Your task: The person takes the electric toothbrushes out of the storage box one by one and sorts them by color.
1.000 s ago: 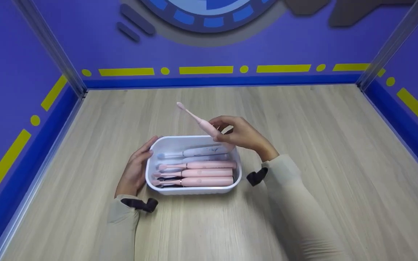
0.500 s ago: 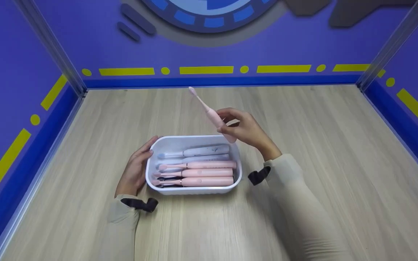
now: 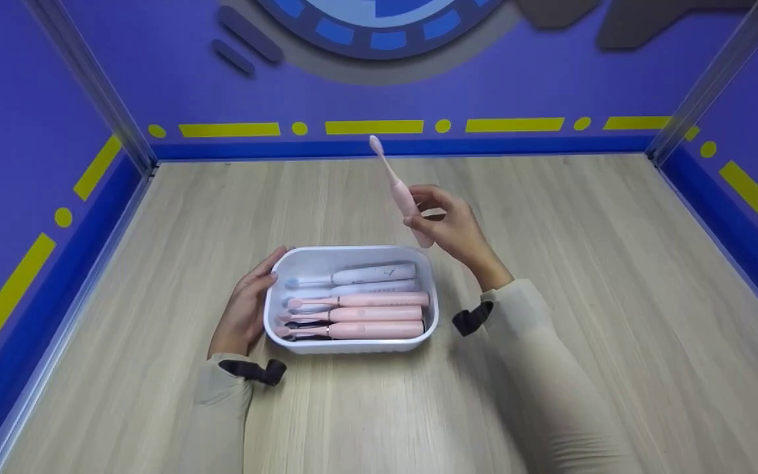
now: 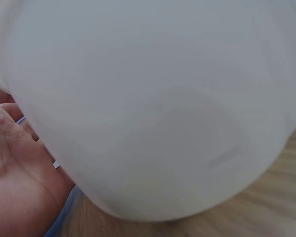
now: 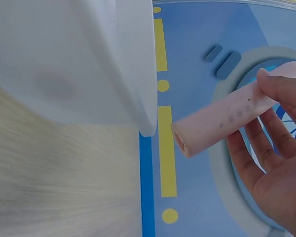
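My right hand (image 3: 450, 220) pinches a pink electric toothbrush (image 3: 403, 197) by its handle, raised above the back right corner of a white plastic bin (image 3: 353, 346). Its brush head points up and away; in the right wrist view the handle's (image 5: 212, 123) hollow-looking bottom end and a row of small marks show. My left hand (image 3: 247, 306) holds the bin's left end, thumb at the rim and fingers along the outside. Inside lie three pink electric toothbrushes (image 3: 379, 315) in front, white ones (image 3: 376, 274) behind, and dark ones (image 3: 310, 324) partly hidden underneath.
The bin stands on a light wood-grain table (image 3: 366, 408). Blue panels with yellow dashes (image 3: 374, 128) enclose the back and both sides, joined by metal corner posts (image 3: 99, 79). Black wrist straps (image 3: 471, 320) sit over the sleeves.
My right hand has lifted the pink toothbrush up and to the right, out from over the bin, tilting it more upright. The left hand and bin stay put.
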A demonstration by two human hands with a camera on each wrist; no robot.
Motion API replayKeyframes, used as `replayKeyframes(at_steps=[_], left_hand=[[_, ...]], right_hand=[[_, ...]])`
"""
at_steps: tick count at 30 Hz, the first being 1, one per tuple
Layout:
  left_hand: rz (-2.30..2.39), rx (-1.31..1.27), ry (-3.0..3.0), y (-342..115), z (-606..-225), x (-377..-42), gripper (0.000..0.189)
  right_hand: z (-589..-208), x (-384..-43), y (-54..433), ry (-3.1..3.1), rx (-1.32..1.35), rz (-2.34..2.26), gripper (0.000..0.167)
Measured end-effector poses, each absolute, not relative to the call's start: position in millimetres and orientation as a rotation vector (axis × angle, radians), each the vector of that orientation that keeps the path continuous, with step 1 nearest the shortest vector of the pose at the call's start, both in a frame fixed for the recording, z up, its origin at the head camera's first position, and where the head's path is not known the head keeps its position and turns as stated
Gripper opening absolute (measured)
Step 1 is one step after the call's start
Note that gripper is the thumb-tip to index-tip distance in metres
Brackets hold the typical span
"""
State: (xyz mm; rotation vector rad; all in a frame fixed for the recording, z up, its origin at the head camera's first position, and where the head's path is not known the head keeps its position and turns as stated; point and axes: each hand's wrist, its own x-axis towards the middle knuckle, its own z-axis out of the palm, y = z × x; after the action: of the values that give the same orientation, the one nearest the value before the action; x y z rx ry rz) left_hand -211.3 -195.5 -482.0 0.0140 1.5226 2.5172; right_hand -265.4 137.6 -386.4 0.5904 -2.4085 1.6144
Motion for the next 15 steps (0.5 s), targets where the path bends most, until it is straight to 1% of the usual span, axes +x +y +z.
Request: replayKeyframes(at_steps=[7, 15], left_hand=[[2.516, 0.029, 1.535, -195.9, -482.5, -210.6, 0.05], [2.535, 0.022, 1.541, -194.4, -484.2, -211.8, 0.05]], right_hand=[[-387.4, -267.2, 138.7, -2.376, 0.55, 1.645, 0.044], [-391.4, -272.0, 144.6, -2.347, 0.491, 1.655, 0.041]])
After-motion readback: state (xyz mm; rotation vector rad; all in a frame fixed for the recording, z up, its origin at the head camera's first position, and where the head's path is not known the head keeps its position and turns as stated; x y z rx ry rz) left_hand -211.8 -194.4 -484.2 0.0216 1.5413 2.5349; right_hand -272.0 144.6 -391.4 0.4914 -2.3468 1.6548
